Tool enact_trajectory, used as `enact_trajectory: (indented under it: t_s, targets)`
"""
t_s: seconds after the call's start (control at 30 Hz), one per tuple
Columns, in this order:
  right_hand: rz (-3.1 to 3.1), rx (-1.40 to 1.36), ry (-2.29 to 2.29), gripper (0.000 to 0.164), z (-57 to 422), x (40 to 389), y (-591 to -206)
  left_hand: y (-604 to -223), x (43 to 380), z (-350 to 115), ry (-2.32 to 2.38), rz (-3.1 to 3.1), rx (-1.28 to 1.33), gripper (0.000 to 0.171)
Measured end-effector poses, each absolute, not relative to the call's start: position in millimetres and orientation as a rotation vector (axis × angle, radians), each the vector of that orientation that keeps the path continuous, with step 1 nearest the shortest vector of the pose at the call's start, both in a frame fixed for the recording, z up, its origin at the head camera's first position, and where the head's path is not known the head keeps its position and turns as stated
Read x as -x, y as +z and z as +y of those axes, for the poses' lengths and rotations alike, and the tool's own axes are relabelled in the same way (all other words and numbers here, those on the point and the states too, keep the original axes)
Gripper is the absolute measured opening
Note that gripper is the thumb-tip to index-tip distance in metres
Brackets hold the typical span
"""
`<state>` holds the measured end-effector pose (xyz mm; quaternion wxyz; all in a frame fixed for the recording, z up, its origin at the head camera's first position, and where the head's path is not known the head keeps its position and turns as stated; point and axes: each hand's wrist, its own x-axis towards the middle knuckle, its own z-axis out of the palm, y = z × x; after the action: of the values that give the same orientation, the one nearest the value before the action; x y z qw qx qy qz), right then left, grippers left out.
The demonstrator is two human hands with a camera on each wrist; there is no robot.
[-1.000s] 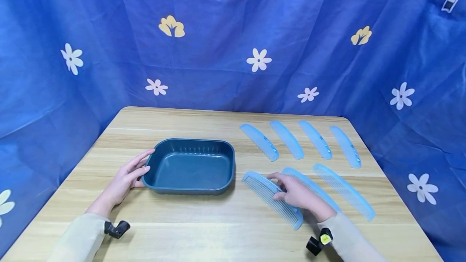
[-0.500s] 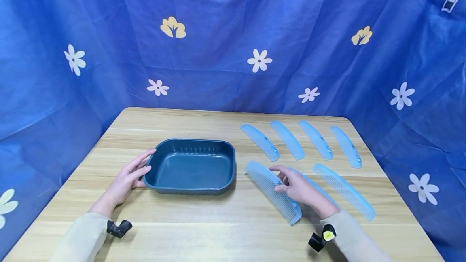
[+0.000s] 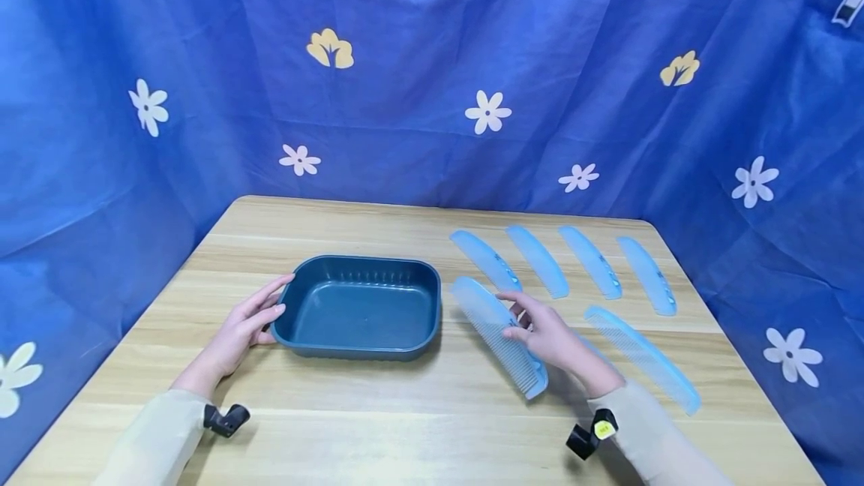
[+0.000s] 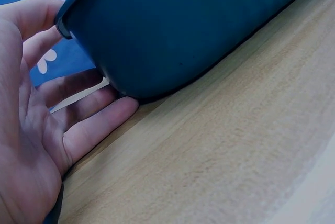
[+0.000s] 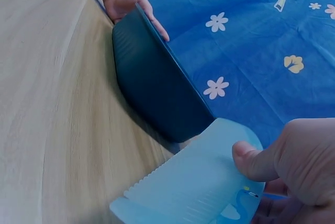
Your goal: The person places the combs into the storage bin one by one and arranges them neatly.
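Note:
My left hand [image 3: 239, 332] rests against the left end of a dark teal rectangular basin [image 3: 358, 355]. In the left wrist view its thumb and fingers are spread over the rim and outer wall of the basin [image 4: 172, 30]. My right hand [image 3: 543, 332] pinches a light blue comb [image 3: 496, 336] by its curved back, to the right of the basin. The comb [image 5: 196, 177] is held over the table, teeth toward the lower left, in the right wrist view. Beneath the right forearm another blue comb [image 3: 594, 349] is mostly hidden.
Several matching combs lie in a slanted row at the back right of the wooden table [image 3: 364, 426], among them a comb [image 3: 538, 261] and a comb [image 3: 646, 276]. Right of my forearm lies one comb [image 3: 644, 358]. A blue patterned curtain [image 3: 398, 118] surrounds the table.
My right hand has lifted the comb and shifted it slightly up and left toward the basin. The left hand stays at the basin, and the view has shifted a little.

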<state>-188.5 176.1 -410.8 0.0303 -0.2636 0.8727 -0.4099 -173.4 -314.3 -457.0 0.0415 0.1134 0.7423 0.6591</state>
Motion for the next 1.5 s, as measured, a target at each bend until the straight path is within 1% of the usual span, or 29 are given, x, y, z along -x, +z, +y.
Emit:
enact_trajectory:
  t_s: [0.13, 0.43, 0.8, 1.5]
  targets:
    - [2.697, 0.859, -1.300, 0.052, 169, 190, -409, -457, 173, -314, 2.029, 2.263, -0.356, 0.051]
    - [2.698, 0.859, -1.297, 0.049, 154, 197, -399, -459, 173, -314, 2.036, 2.272, -0.348, 0.051]
    - [2.623, 1.045, -1.319, 0.046, 133, 207, -388, -459, 174, -315, 2.032, 2.269, -0.342, 0.051]
    - [2.613, 1.107, -1.230, 0.045, 81, 218, -372, -461, 172, -314, 2.042, 2.285, -0.355, 0.050]
